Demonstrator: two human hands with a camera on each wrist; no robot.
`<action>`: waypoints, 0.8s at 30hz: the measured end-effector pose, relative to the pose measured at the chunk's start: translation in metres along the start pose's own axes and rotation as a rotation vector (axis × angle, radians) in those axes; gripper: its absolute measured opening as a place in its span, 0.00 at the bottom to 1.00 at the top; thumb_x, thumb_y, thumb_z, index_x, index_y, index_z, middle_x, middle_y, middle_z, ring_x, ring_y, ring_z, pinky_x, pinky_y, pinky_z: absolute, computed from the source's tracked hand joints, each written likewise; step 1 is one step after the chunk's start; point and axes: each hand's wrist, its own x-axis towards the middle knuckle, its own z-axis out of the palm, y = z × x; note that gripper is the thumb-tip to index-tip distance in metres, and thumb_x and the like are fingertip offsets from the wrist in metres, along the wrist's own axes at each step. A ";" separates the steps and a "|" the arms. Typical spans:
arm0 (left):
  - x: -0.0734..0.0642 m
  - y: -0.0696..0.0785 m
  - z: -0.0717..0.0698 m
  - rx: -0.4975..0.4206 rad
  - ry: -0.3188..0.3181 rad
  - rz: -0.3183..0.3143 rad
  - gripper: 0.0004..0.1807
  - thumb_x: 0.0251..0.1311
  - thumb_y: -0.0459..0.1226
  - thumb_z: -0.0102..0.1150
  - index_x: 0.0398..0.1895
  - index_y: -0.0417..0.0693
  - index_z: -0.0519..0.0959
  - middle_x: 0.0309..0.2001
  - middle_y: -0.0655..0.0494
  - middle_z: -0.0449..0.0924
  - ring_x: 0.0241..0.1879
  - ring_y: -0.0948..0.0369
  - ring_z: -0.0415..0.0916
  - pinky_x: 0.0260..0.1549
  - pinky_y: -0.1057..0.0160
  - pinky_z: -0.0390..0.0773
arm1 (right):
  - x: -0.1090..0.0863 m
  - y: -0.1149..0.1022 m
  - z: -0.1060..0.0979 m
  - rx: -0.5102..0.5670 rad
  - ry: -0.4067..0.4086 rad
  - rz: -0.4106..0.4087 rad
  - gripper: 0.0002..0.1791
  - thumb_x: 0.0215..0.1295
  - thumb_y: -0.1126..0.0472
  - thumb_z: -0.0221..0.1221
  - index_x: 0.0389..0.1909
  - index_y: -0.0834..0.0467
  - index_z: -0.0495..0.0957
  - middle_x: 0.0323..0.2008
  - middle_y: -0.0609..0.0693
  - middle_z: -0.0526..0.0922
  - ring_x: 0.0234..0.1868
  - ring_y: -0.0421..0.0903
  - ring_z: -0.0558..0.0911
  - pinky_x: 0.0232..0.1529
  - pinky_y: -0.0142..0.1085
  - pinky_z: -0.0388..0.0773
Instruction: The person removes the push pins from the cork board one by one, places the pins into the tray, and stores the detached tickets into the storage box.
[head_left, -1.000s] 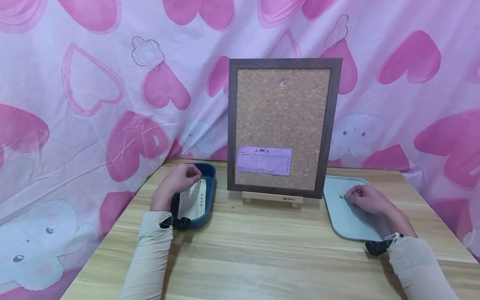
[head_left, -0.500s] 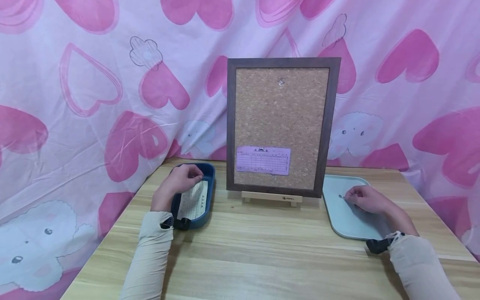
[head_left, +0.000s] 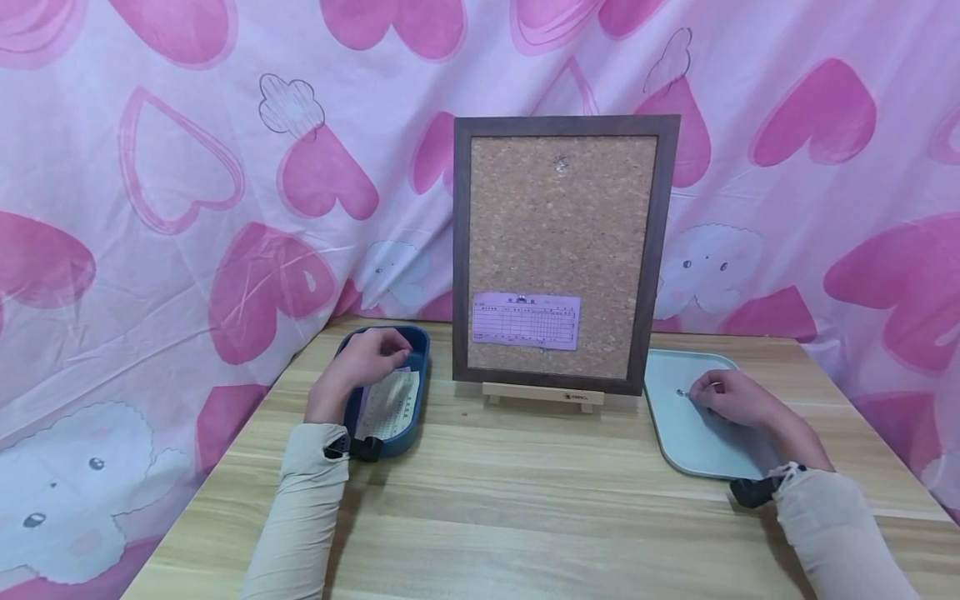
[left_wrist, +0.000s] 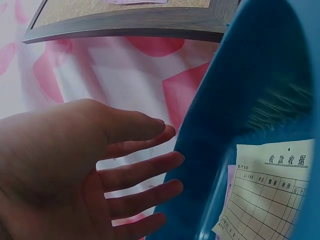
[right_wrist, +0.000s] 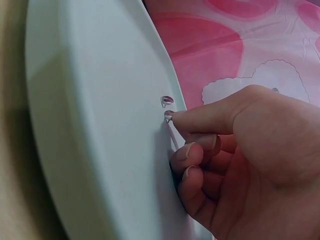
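My left hand point(head_left: 369, 357) hovers over the deep blue tray point(head_left: 423, 400). In the left wrist view its thumb and index fingertips are close together, with nothing visible between them, and the other fingers are extended. A yellowish receipt slip point(left_wrist: 270, 185) lies in the tray, overlapping a purple slip point(left_wrist: 231, 175). My right hand point(head_left: 735, 400) is low over the flat pale green tray point(head_left: 697, 458), fingers curled. At its thumb tip it seems to pinch a clear pushpin point(right_wrist: 169, 115); the index fingertip is partly hidden. Another clear pushpin point(right_wrist: 167, 101) lies just beyond.
A dark-framed cork board point(head_left: 562, 225) leans on a small wooden stand point(head_left: 543, 393) between the trays. A purple receipt slip point(head_left: 525, 322) is pinned low on the cork, and something clear and shiny point(head_left: 561, 164) sits near the top. A heart-patterned curtain point(head_left: 180, 275) hangs behind.
My left hand has shifted slightly right. The yellowish slip in the blue tray has moved and turned, exposing purple paper beneath it. My right hand has stayed almost still.
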 end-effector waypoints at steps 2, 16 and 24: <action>0.000 0.000 0.000 -0.010 -0.002 -0.003 0.11 0.78 0.38 0.59 0.55 0.45 0.86 0.54 0.45 0.89 0.56 0.49 0.84 0.61 0.44 0.83 | 0.000 0.000 0.000 0.000 0.006 0.007 0.18 0.82 0.59 0.57 0.58 0.70 0.80 0.29 0.50 0.77 0.31 0.46 0.76 0.33 0.35 0.73; 0.004 0.010 -0.002 -0.084 0.068 0.082 0.12 0.77 0.39 0.61 0.55 0.43 0.86 0.53 0.45 0.90 0.57 0.47 0.86 0.63 0.42 0.81 | 0.000 -0.002 -0.004 0.024 0.111 0.059 0.24 0.83 0.55 0.55 0.65 0.70 0.71 0.41 0.59 0.81 0.38 0.50 0.80 0.37 0.39 0.77; 0.003 0.030 -0.001 -0.165 0.138 0.130 0.12 0.79 0.38 0.60 0.58 0.45 0.84 0.55 0.45 0.89 0.58 0.47 0.85 0.66 0.41 0.80 | 0.002 -0.018 -0.007 0.037 0.281 -0.044 0.22 0.84 0.53 0.56 0.63 0.68 0.75 0.51 0.66 0.83 0.45 0.52 0.83 0.37 0.34 0.81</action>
